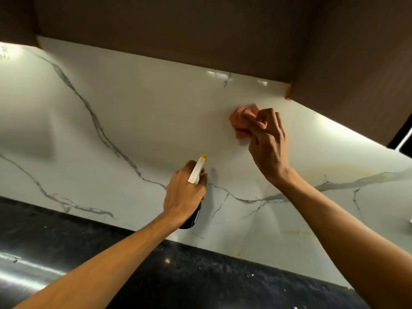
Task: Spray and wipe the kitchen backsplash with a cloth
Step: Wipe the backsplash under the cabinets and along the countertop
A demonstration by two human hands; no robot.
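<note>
- The right hand (265, 139) held a bunched pink cloth (239, 123) against the backsplash (133, 121), high up and just below the brown cabinet (200, 30). Its fingers were curled round the wad, probably so the fabric made a firm pad to rub with.
- The left hand (184, 192) gripped the spray bottle (197, 172) lower on the wall, well apart from the cloth, with the fingers wrapped round its neck. The white head with its yellow tip pointed up at the marble from close by, which suggested it was held ready for another squirt without being set down.
- The bottle's dark body hung below that hand, above the dark speckled tabletop (200, 275). Whether it touched the wall could not be told.
- The backsplash was white with grey veins, lit from under the cabinet. Faint yellowish streaks showed to the right, below the wiping hand.
- Wiping looked like the step in hand, with the upper corner getting attention and the streaked area seemingly left to do.
</note>
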